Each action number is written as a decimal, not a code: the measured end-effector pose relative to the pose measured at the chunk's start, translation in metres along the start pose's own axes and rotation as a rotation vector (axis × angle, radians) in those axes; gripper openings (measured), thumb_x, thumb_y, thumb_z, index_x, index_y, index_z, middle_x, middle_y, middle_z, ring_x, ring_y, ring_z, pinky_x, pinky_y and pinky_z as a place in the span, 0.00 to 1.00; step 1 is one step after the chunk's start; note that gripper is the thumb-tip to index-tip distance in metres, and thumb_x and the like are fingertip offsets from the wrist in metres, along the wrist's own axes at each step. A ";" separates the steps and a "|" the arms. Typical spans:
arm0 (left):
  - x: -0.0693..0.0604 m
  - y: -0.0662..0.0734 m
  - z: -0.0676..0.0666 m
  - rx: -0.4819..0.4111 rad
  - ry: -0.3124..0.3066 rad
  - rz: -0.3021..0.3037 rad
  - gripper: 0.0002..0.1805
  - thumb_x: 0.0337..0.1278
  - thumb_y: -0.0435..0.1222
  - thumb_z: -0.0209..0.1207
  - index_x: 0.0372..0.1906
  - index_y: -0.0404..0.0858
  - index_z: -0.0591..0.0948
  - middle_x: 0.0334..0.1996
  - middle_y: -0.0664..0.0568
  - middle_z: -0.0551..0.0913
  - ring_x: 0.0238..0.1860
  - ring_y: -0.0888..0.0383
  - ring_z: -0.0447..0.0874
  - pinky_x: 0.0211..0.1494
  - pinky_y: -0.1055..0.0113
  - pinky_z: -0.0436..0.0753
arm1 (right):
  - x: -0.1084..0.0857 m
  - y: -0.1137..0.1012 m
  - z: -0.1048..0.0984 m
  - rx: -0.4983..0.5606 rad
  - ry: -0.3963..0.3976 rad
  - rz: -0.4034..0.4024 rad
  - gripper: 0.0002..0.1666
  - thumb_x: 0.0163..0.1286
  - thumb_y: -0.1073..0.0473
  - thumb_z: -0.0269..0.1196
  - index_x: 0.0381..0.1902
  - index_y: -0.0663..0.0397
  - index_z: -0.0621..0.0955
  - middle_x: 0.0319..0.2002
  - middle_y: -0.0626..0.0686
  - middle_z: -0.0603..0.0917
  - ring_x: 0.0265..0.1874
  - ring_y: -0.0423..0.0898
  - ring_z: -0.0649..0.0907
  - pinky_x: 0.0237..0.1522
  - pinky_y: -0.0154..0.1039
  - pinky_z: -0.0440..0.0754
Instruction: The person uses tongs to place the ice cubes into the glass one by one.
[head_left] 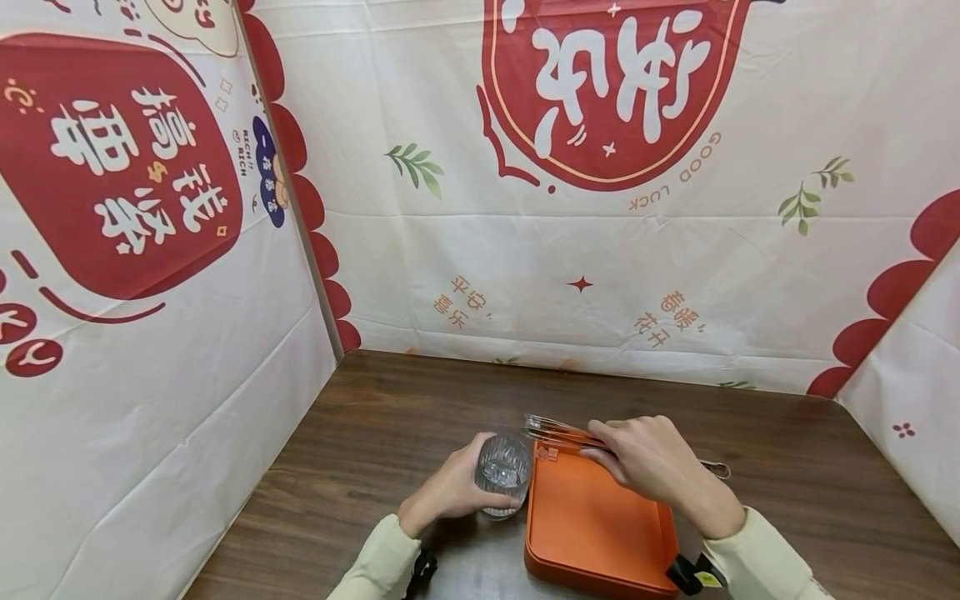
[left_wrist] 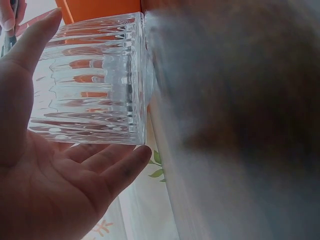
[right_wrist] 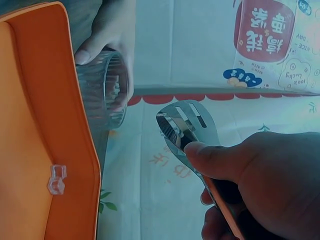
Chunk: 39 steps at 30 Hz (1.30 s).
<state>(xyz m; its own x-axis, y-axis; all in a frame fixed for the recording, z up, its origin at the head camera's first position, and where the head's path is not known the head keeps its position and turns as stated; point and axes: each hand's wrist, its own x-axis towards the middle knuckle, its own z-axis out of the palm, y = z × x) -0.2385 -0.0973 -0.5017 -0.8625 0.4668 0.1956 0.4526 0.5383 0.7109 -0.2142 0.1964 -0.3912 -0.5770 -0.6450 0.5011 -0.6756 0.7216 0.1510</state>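
Note:
A clear ribbed glass (head_left: pixel 501 475) stands on the table close beside the left wall of an orange tray (head_left: pixel 592 521). My left hand (head_left: pixel 450 487) holds the glass round its side, thumb on one side and fingers on the other. Over the tray's far edge, my right hand (head_left: pixel 648 458) grips metal tongs (head_left: pixel 558 432), their slotted head (right_wrist: pixel 192 122) pointing left toward the glass. Nothing shows between the tongs' ends. Small clear pieces (right_wrist: pixel 57 181) lie inside the tray by its far left corner.
The brown wooden table (head_left: pixel 405 400) is bordered by white printed cloth (head_left: pixel 570 250) at the back and sides. A looped end (head_left: pixel 716 469) sticks out to the right behind my right hand; I cannot tell whether it belongs to the tongs.

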 end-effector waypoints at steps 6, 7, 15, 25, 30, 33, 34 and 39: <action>0.000 -0.001 0.001 -0.002 -0.004 -0.002 0.50 0.37 0.55 0.78 0.66 0.44 0.65 0.51 0.48 0.81 0.49 0.56 0.81 0.53 0.63 0.80 | 0.004 -0.003 0.001 0.003 0.007 -0.006 0.20 0.61 0.47 0.70 0.24 0.41 0.69 0.15 0.33 0.62 0.11 0.32 0.64 0.15 0.30 0.56; 0.000 -0.001 0.001 -0.002 -0.004 -0.001 0.50 0.37 0.55 0.78 0.66 0.44 0.65 0.51 0.48 0.81 0.49 0.56 0.81 0.53 0.64 0.80 | 0.004 -0.003 0.001 0.004 0.008 -0.006 0.20 0.61 0.47 0.70 0.24 0.41 0.70 0.15 0.33 0.63 0.11 0.32 0.64 0.15 0.30 0.56; -0.001 0.000 0.000 -0.002 0.004 0.024 0.50 0.37 0.54 0.78 0.65 0.42 0.66 0.50 0.47 0.82 0.48 0.55 0.82 0.53 0.63 0.80 | 0.007 -0.006 0.004 0.008 -0.007 -0.016 0.18 0.61 0.47 0.70 0.25 0.42 0.71 0.15 0.34 0.65 0.11 0.33 0.65 0.15 0.30 0.57; -0.002 0.000 0.000 0.011 0.007 0.027 0.50 0.36 0.54 0.78 0.65 0.41 0.66 0.50 0.48 0.82 0.48 0.56 0.81 0.53 0.63 0.80 | 0.009 -0.009 0.007 0.015 -0.018 -0.014 0.18 0.62 0.47 0.70 0.26 0.42 0.71 0.15 0.35 0.65 0.11 0.33 0.64 0.16 0.30 0.57; -0.001 0.000 0.000 0.010 0.009 0.028 0.50 0.36 0.54 0.78 0.65 0.41 0.67 0.50 0.49 0.82 0.49 0.57 0.81 0.54 0.64 0.80 | 0.009 -0.010 0.007 0.013 -0.014 -0.020 0.18 0.61 0.47 0.70 0.26 0.43 0.71 0.15 0.35 0.65 0.11 0.33 0.65 0.16 0.30 0.57; 0.000 0.000 0.000 0.006 0.009 0.029 0.50 0.36 0.54 0.78 0.65 0.41 0.67 0.51 0.49 0.82 0.49 0.57 0.81 0.55 0.64 0.80 | 0.010 -0.009 0.008 0.016 -0.013 -0.021 0.18 0.62 0.46 0.70 0.26 0.43 0.71 0.15 0.35 0.65 0.11 0.33 0.65 0.16 0.31 0.57; 0.000 0.000 0.000 0.003 0.009 0.027 0.50 0.36 0.54 0.78 0.65 0.41 0.67 0.51 0.49 0.82 0.49 0.57 0.81 0.55 0.64 0.79 | 0.010 -0.009 0.008 0.016 -0.013 -0.022 0.18 0.62 0.46 0.70 0.26 0.43 0.71 0.15 0.35 0.65 0.11 0.33 0.65 0.16 0.31 0.57; 0.000 0.000 0.000 -0.003 0.005 0.014 0.50 0.36 0.54 0.78 0.65 0.42 0.67 0.51 0.49 0.81 0.50 0.58 0.81 0.55 0.64 0.79 | 0.010 -0.010 0.009 0.014 -0.014 -0.026 0.18 0.62 0.46 0.69 0.26 0.43 0.71 0.15 0.35 0.66 0.11 0.33 0.65 0.15 0.31 0.57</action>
<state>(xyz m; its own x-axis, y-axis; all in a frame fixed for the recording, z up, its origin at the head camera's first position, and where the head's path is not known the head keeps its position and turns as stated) -0.2382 -0.0975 -0.5014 -0.8569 0.4713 0.2089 0.4643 0.5298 0.7097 -0.2180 0.1804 -0.3955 -0.5657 -0.6670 0.4849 -0.6965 0.7012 0.1519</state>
